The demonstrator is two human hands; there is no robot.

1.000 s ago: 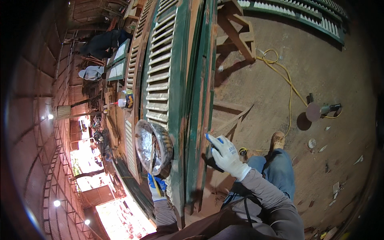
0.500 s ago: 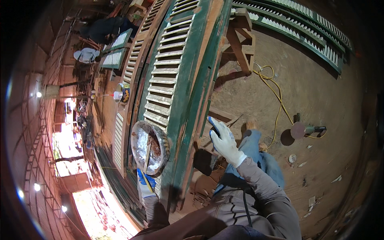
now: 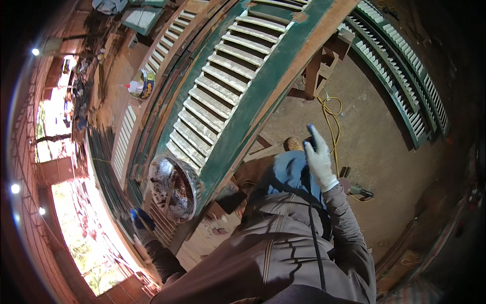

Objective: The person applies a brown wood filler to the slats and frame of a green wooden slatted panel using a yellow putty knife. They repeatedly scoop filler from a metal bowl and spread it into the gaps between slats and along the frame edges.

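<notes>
My left hand [image 3: 142,220], in a white glove with blue palm, hangs left of a round metal bowl [image 3: 191,188]. Its fingers look curled, but shadow hides what they hold. Brown stuff and a stick show inside the bowl, which rests on the near end of a green louvred shutter [image 3: 243,133] with worn pale slats. On the right, my right hand [image 3: 320,161] is raised over the floor beside my leg, gloved in white with dark fingertips. The index finger points out, apart from the thumb, and nothing is in this hand.
Behind the shutter lies another louvred panel [image 3: 161,50], with a tin [image 3: 142,85] beside it. Trestle legs [image 3: 315,76] support the shutter. On the floor are a yellow cord [image 3: 331,119], a power tool [image 3: 360,191] and more green shutters [image 3: 390,76] at far right.
The view has swung, so the shutter slants more. My left hand has moved off the bowl's near rim, out to its left. My right hand has come away from the shutter's edge.
</notes>
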